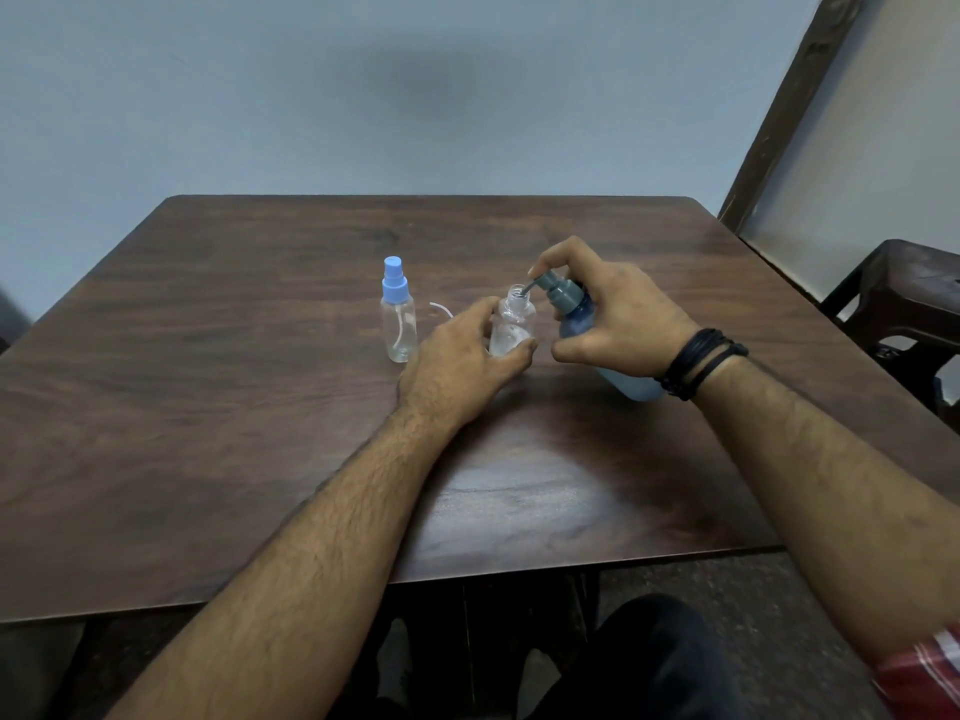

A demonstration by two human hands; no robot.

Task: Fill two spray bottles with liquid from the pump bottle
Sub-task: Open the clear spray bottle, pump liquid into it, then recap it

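An uncapped clear spray bottle (513, 322) stands on the wooden table (208, 407), and my left hand (462, 363) grips its lower body. My right hand (618, 317) holds the blue pump bottle (576, 317) tilted to the left, a finger resting on its grey pump head. The pump's nozzle points into the open neck of the clear bottle. A little clear liquid shows in that bottle. A second clear spray bottle (398, 322) with a blue spray cap stands upright to the left, apart from both hands.
A thin white dip tube (441, 307) of a removed sprayer pokes out from behind my left hand. A dark wooden stool (904, 298) stands off the table's right side. A plain wall runs behind the table's far edge.
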